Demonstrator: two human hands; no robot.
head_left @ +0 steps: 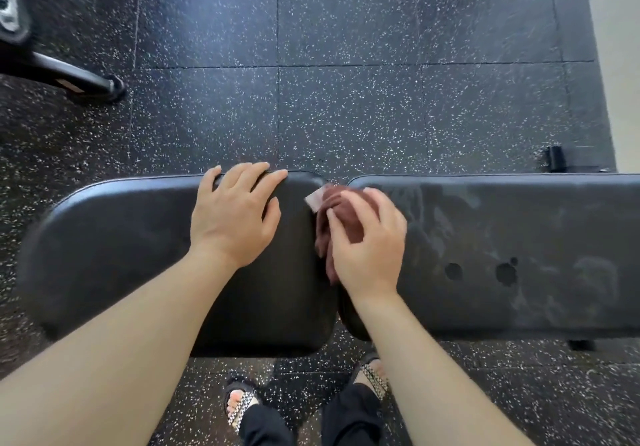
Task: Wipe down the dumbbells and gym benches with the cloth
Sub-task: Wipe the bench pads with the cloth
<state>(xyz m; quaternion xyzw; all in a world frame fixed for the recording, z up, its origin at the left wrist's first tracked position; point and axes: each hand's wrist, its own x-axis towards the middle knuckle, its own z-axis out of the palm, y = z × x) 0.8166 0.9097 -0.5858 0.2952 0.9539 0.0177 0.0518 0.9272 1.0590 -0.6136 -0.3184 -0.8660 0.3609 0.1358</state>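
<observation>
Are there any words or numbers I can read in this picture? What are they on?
No words or numbers can be read.
The cloth under the right hand has a small pale tag: too blurred to read.
The metal bar on the floor has a pale sticker: too blurred to read.
The bench shows no writing.
</observation>
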